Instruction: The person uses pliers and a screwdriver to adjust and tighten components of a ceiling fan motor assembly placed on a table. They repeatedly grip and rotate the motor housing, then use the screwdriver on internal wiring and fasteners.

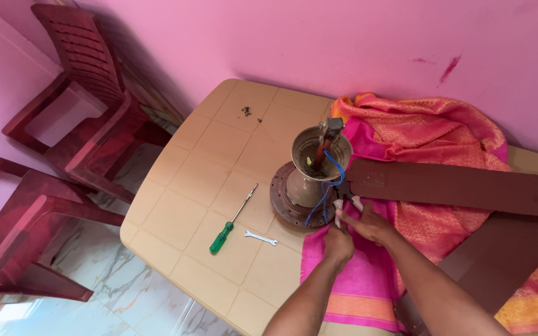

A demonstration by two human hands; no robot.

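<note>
- A brown ceiling fan (309, 186) is laid on its side-down motor housing on a beige plastic table (200, 186), so that the bell-shaped canopy and down rod stand upward and the wiring is within reach.
- A pink and orange cloth (431, 134) is spread under the fan, apparently as padding between the fan and the tabletop.
- One long blade (462, 186) is stretched to the right across the cloth; a second blade (499, 255) lies nearer, at the right.
- A blue wire (330, 180) is looped out of the canopy and down the near side of the motor.
- A pair of pliers with pale handles (342, 205) is held against the motor's near right edge, where the wire ends.
- The left hand (337, 244) is closed around the pale handles from the near side.
- The right hand (368, 223) is curled about the same tool just beside it; which handle each finger presses cannot be told.
- A green-handled screwdriver (231, 223) and a small flat spanner (261, 238) are left on the bare table to the left of the fan, near the hands.
- A few small screws (245, 111) are gathered at the far side of the table, well apart from the fan.
- Two dark red plastic chairs (76, 106) are stood at the left, against the pink wall.
</note>
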